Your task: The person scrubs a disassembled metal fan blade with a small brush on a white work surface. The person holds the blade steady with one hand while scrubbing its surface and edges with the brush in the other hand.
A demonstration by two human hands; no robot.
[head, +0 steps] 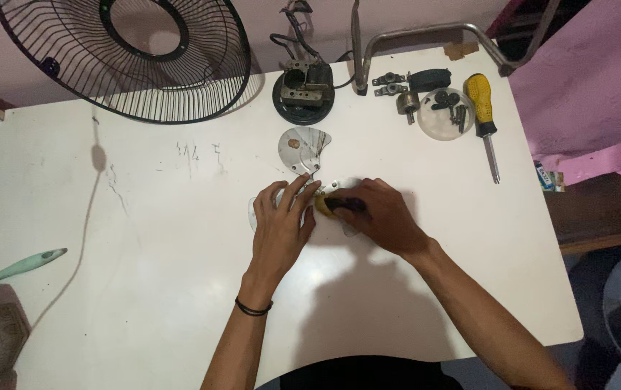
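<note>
I am pressing my left hand (279, 225) flat on a clear fan blade (261, 206) at mid-table, fingers spread. My right hand (377, 217), touching it, is curling around a dark tool (345, 205) whose long axis is pointing left. Just beyond, a metal plate (302, 149) is lying on the white table (152, 238); a yellow screwdriver (482, 114) far right.

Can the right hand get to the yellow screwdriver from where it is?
Probably yes. The yellow screwdriver lies in the open on the white table, up and right of the right hand, with bare tabletop between. That hand already grips a dark tool, though.
</note>
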